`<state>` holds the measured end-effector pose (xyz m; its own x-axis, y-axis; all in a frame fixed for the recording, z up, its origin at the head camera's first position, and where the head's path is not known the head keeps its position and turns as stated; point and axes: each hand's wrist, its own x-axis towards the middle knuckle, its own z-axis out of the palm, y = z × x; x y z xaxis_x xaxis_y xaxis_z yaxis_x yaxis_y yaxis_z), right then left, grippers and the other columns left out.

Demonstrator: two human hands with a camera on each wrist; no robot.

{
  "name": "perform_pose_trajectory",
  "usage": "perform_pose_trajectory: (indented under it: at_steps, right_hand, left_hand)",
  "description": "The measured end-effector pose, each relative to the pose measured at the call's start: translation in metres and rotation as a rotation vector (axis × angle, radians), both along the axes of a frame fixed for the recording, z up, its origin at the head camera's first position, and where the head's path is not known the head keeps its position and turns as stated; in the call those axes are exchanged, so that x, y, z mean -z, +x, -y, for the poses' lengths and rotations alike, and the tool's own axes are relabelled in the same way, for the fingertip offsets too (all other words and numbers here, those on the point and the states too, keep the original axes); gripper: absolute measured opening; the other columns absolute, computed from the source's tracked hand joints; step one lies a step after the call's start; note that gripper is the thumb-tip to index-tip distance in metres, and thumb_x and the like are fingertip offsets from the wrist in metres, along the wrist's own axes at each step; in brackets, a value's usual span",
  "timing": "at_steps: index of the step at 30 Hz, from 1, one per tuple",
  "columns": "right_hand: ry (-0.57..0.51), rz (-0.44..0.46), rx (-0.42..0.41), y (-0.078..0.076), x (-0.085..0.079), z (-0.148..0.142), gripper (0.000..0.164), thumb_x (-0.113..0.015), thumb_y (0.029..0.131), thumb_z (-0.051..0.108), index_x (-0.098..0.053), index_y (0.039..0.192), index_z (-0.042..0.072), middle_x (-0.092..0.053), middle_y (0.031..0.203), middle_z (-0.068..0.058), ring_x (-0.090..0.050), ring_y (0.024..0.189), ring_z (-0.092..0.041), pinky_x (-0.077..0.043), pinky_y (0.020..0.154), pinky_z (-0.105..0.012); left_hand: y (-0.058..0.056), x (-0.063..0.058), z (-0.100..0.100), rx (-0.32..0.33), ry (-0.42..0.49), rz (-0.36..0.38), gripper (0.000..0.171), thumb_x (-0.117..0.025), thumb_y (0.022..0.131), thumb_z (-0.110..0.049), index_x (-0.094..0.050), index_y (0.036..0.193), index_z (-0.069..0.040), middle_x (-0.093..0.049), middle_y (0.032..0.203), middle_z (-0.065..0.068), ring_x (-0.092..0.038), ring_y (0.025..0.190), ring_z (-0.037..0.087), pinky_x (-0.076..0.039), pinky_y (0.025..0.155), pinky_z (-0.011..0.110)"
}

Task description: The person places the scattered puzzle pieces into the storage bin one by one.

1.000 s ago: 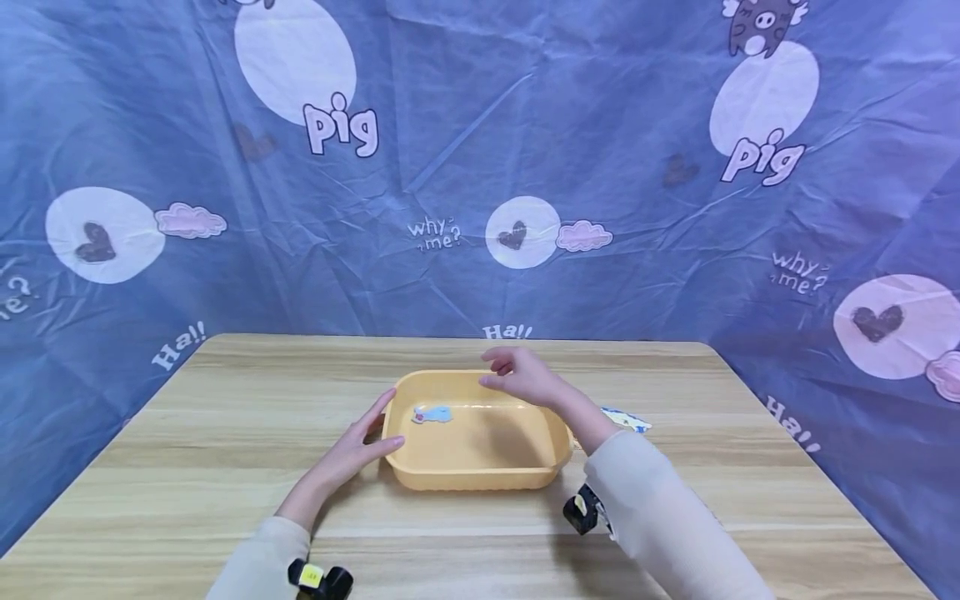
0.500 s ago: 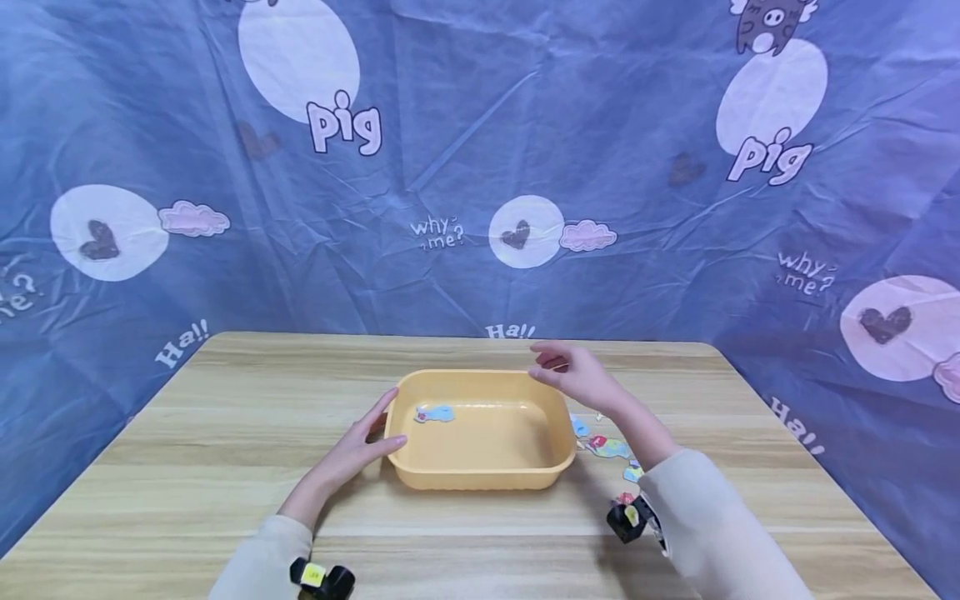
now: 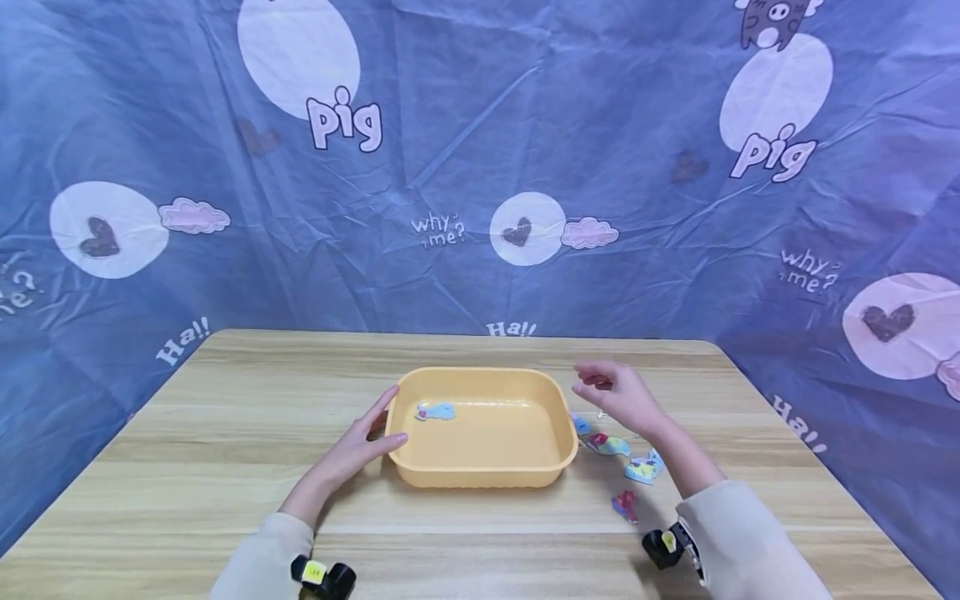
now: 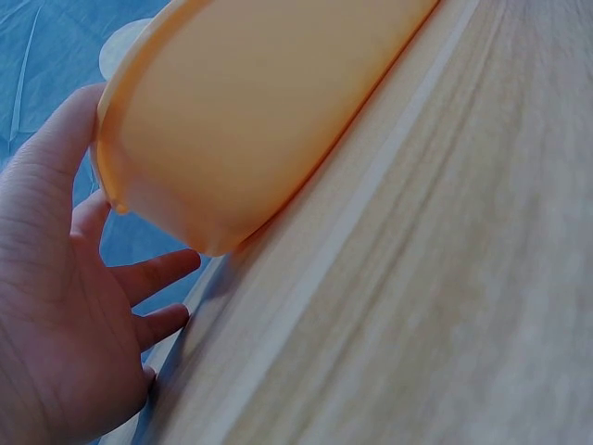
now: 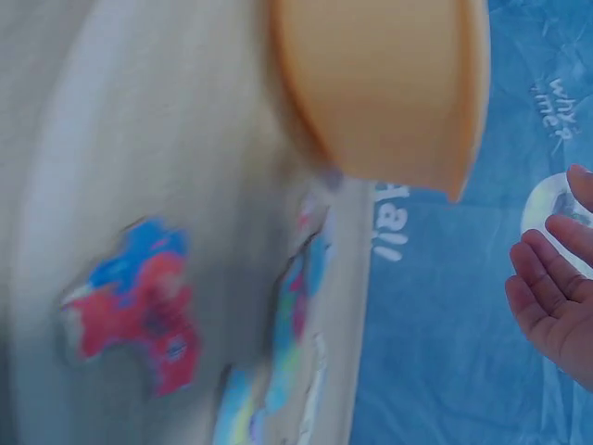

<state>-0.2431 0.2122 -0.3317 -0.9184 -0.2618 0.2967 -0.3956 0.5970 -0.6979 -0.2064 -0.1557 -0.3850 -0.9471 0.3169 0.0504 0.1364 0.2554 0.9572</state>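
My left hand (image 3: 362, 435) holds the left end of a yellow plastic basin (image 3: 487, 477), thumb over the rim and index finger at the far corner. In the left wrist view, the hand's (image 4: 83, 306) other fingers spread below the rim. Inside the basin, towards the left, lies a flat light-blue puzzle-like piece (image 3: 437, 412) with a red spot. My right hand (image 3: 615, 396) hovers past the basin's right rim, fingers loosely bent and nothing in them. Below it lie a yellow-and-red piece (image 3: 609, 445), a blue-and-yellow piece (image 3: 645, 467) and a red-and-blue piece (image 5: 148, 306).
A light-blue piece (image 3: 581, 424) lies against the basin's right side, with a small pale piece (image 3: 601, 414) nearby. The wooden table (image 3: 262, 400) carries everything. Behind it hangs a blue printed cloth (image 3: 450, 150).
My right hand has moved right, from over the basin to beyond its right rim, and lower. The pieces on the right have come into view. My left hand has stayed on the basin.
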Motion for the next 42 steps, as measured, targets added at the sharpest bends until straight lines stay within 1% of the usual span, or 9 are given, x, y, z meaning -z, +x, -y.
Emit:
perform_pose_trajectory:
  at_steps: [7, 12, 17, 22, 24, 29, 32, 35, 42]
  right_hand:
    - [0.003, -0.034, 0.026, 0.004, 0.014, -0.011, 0.031, -0.062, 0.078, 0.007, -0.056, 0.103, -0.01, -0.059, 0.094, -0.018, -0.055, 0.085, -0.028, -0.045, 0.074, -0.036]
    - [0.026, -0.007, 0.052, 0.009, 0.024, -0.018, 0.032, -0.063, 0.079, 0.012, -0.057, 0.103, -0.008, -0.059, 0.093, -0.017, -0.055, 0.084, -0.026, -0.045, 0.073, -0.036]
    - [0.024, 0.02, 0.058, 0.013, 0.039, -0.022, 0.032, -0.064, 0.077, 0.01, -0.057, 0.101, -0.009, -0.059, 0.094, -0.019, -0.055, 0.086, -0.028, -0.044, 0.075, -0.039]
    - [0.035, 0.038, 0.068, 0.014, 0.05, -0.024, 0.03, -0.065, 0.076, 0.008, -0.059, 0.098, -0.01, -0.058, 0.095, -0.02, -0.053, 0.089, -0.031, -0.042, 0.078, -0.042]
    - [0.031, 0.039, 0.07, 0.014, 0.051, -0.024, 0.029, -0.066, 0.076, 0.008, -0.059, 0.097, -0.01, -0.059, 0.095, -0.02, -0.053, 0.089, -0.032, -0.042, 0.078, -0.042]
    - [-0.001, 0.098, 0.073, 0.016, 0.059, -0.026, 0.028, -0.066, 0.075, 0.009, -0.06, 0.096, -0.008, -0.059, 0.095, -0.018, -0.055, 0.089, -0.031, -0.044, 0.076, -0.038]
    - [-0.02, 0.135, 0.072, 0.016, 0.065, -0.027, 0.028, -0.067, 0.074, 0.008, -0.06, 0.096, -0.007, -0.06, 0.094, -0.016, -0.056, 0.087, -0.027, -0.046, 0.073, -0.03]
    - [-0.026, 0.134, 0.071, 0.017, 0.069, -0.028, 0.025, -0.067, 0.073, 0.006, -0.061, 0.094, -0.008, -0.06, 0.092, -0.016, -0.056, 0.084, -0.025, -0.045, 0.07, -0.025]
    - [-0.007, 0.096, 0.071, 0.019, 0.077, -0.027, 0.02, -0.067, 0.072, 0.002, -0.063, 0.091, -0.005, -0.06, 0.089, -0.011, -0.056, 0.082, -0.022, -0.046, 0.069, -0.024]
  left_hand:
    - [-0.002, 0.003, 0.001, 0.011, 0.021, -0.005, 0.072, -0.059, 0.081, -0.016, -0.016, 0.139, -0.011, -0.034, 0.127, 0.025, -0.03, 0.118, 0.034, -0.017, 0.097, 0.047]
    - [-0.003, 0.005, 0.001, 0.01, 0.02, -0.009, 0.071, -0.059, 0.081, -0.015, -0.016, 0.139, -0.011, -0.035, 0.127, 0.025, -0.032, 0.117, 0.034, -0.018, 0.096, 0.047]
    - [-0.003, 0.004, 0.0, 0.011, 0.021, -0.016, 0.071, -0.059, 0.081, -0.014, -0.017, 0.139, -0.011, -0.036, 0.126, 0.026, -0.034, 0.115, 0.034, -0.021, 0.095, 0.045]
    - [-0.005, 0.008, 0.001, 0.011, 0.029, -0.011, 0.071, -0.059, 0.081, -0.015, -0.017, 0.139, -0.013, -0.035, 0.128, 0.025, -0.032, 0.117, 0.033, -0.02, 0.096, 0.046]
    - [-0.004, 0.007, 0.001, 0.013, 0.027, -0.01, 0.071, -0.059, 0.081, -0.015, -0.017, 0.139, -0.012, -0.033, 0.129, 0.025, -0.031, 0.118, 0.033, -0.019, 0.096, 0.046]
    - [-0.004, 0.008, 0.002, 0.019, 0.025, -0.013, 0.071, -0.059, 0.082, -0.015, -0.016, 0.139, -0.012, -0.032, 0.129, 0.025, -0.029, 0.119, 0.034, -0.017, 0.096, 0.048]
    - [-0.012, 0.02, 0.005, 0.018, 0.025, -0.014, 0.072, -0.06, 0.081, -0.018, -0.017, 0.139, -0.017, -0.033, 0.13, 0.023, -0.029, 0.119, 0.032, -0.016, 0.097, 0.048]
    - [-0.018, 0.03, 0.008, 0.018, 0.029, -0.015, 0.072, -0.06, 0.081, -0.021, -0.018, 0.139, -0.022, -0.033, 0.13, 0.02, -0.03, 0.119, 0.029, -0.017, 0.097, 0.047]
    - [-0.02, 0.034, 0.008, 0.021, 0.03, -0.036, 0.072, -0.061, 0.08, -0.025, -0.019, 0.138, -0.024, -0.036, 0.129, 0.018, -0.032, 0.118, 0.028, -0.018, 0.096, 0.046]
